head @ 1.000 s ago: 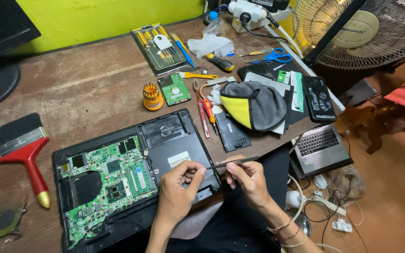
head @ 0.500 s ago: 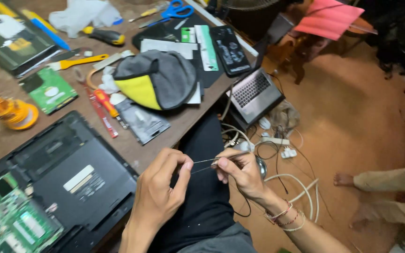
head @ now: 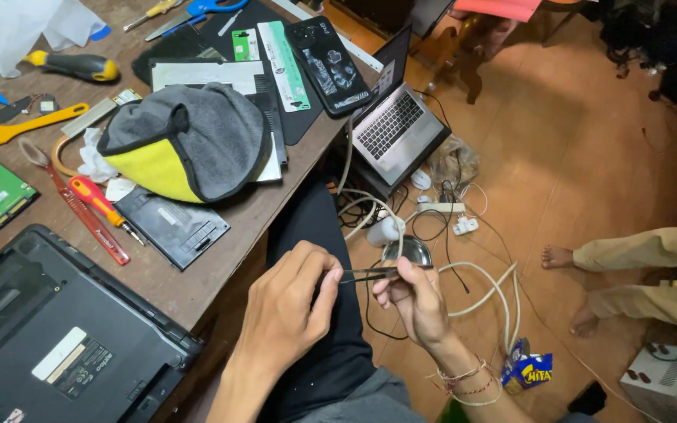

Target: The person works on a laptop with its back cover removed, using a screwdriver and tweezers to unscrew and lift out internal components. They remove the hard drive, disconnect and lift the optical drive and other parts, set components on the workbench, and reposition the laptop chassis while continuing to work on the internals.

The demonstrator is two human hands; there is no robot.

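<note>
Black laptop base (head: 56,329) is lying at the wooden surface's (head: 221,227) corner; right of it both hands are pinching thin dark tweezers (head: 370,273), left hand (head: 287,309) at the tips, right hand (head: 413,301) mid-shaft. Light, stiff, springy, probably slippery. A white label (head: 58,354) is sitting on the base.

Even, soft indoor light, med. bright; faint shadows under hands (head: 338,305). Sharp centre, slight wide-angle stretch at edges, top-right corner dark.
</note>
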